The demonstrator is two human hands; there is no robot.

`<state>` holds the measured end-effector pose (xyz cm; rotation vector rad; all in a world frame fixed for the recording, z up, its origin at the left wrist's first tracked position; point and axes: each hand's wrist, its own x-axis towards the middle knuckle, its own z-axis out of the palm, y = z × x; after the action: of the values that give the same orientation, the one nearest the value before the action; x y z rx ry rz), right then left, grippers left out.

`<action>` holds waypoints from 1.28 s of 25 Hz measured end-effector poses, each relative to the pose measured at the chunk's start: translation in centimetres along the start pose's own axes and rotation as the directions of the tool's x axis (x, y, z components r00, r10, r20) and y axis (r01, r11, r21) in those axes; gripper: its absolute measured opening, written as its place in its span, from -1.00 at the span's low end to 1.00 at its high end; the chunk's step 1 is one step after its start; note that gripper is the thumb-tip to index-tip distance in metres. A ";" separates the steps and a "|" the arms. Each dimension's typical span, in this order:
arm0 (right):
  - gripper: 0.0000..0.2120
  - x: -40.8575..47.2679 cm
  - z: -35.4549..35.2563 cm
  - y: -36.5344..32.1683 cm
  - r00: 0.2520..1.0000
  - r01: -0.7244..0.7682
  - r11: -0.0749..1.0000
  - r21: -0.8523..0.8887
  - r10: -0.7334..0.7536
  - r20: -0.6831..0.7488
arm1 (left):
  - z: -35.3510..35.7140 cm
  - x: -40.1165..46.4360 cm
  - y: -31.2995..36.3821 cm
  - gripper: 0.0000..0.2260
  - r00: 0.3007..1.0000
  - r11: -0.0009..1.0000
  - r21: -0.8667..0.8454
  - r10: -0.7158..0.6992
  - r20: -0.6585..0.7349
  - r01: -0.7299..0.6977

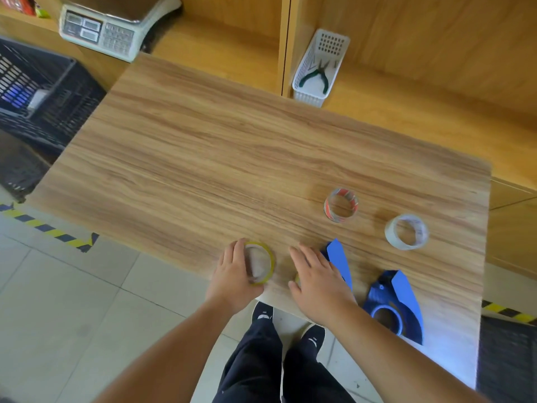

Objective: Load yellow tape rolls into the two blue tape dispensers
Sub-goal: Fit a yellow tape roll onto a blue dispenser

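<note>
A yellow tape roll [268, 258] lies flat near the table's front edge, and my left hand [235, 274] curls around its left side, gripping it. My right hand [315, 279] rests flat over a second yellow roll [297, 279], of which only a sliver shows by the thumb. It also covers most of one blue tape dispenser [337, 254], whose tip sticks out past the fingers. The other blue dispenser [396, 301] lies on its side at the front right, its round hub empty.
A red-printed tape roll [340, 204] and a clear tape roll [406, 231] lie on the wooden table [203, 146] at right. A white basket [318, 65] with pliers sits on the shelf behind, a scale [107, 27] at back left, a black crate [37, 91] to the left.
</note>
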<state>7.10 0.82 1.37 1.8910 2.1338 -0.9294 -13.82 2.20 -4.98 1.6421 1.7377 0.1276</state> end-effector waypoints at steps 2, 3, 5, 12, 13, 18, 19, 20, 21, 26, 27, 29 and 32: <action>-0.36 -0.4 -0.5 1.0 0.999 -0.021 1.000 0.014 0.022 -0.041 | -0.3 -0.8 0.3 0.01 0.996 0.997 -0.028 0.064 -0.065 -0.066; -0.37 -0.8 -0.8 1.6 0.998 -0.034 0.999 0.024 0.036 -0.060 | -0.5 -1.4 0.7 0.01 0.991 0.994 -0.036 0.100 -0.092 -0.103; -0.38 -1.7 -1.4 3.2 0.994 -0.069 0.997 0.035 0.072 -0.082 | -0.7 -2.6 1.8 -0.01 0.982 0.985 -0.058 0.154 -0.112 -0.161; -0.43 -8.0 -2.3 11.4 0.945 -0.222 0.952 0.209 0.263 -0.196 | 2.7 -7.7 10.9 -0.07 0.962 0.955 -0.123 0.265 -0.066 -0.271; -0.45 -9.3 -2.2 12.5 0.933 -0.241 0.941 0.237 0.292 -0.212 | 3.9 -8.4 12.2 -0.08 0.957 0.947 -0.136 0.284 -0.064 -0.290; -0.50 -14.0 -0.9 17.5 0.915 -0.307 0.889 0.341 0.374 -0.151 | 10.7 -11.4 17.8 -0.04 0.964 0.959 -0.114 0.264 0.040 -0.258; -0.49 -14.5 -0.6 18.3 0.919 -0.319 0.882 0.346 0.378 -0.116 | 11.9 -11.8 18.7 -0.03 0.968 0.965 -0.105 0.245 0.055 -0.238; -0.47 -15.0 -0.4 19.0 0.924 -0.327 0.881 0.343 0.374 -0.080 | 12.9 -12.2 19.5 -0.03 0.972 0.972 -0.091 0.224 0.065 -0.218; -0.44 -15.3 -0.3 19.5 0.930 -0.330 0.884 0.332 0.365 -0.046 | 13.8 -12.4 20.2 -0.02 0.977 0.978 -0.078 0.200 0.071 -0.195; -0.37 -15.7 0.2 21.3 0.943 -0.322 0.900 0.293 0.331 0.022 | 16.7 -12.4 22.3 -0.01 0.994 0.996 -0.017 0.090 0.055 -0.089; -0.37 -15.7 0.2 21.5 0.945 -0.320 0.902 0.292 0.327 0.026 | 17.1 -12.3 22.5 -0.02 0.996 0.997 0.002 0.075 0.045 -0.075; -0.38 -15.6 0.1 22.0 0.948 -0.313 0.905 0.289 0.317 0.034 | 17.8 -11.9 22.8 -0.05 0.998 0.998 0.031 0.048 0.035 -0.049; -0.39 -15.6 0.1 22.5 0.953 -0.299 0.910 0.288 0.300 0.042 | 18.7 -11.4 23.0 -0.06 0.998 0.999 0.045 0.022 0.051 -0.025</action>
<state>31.20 -12.03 1.09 2.2729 1.7084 -1.2220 14.68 -11.34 -1.44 1.6844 1.6948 0.0574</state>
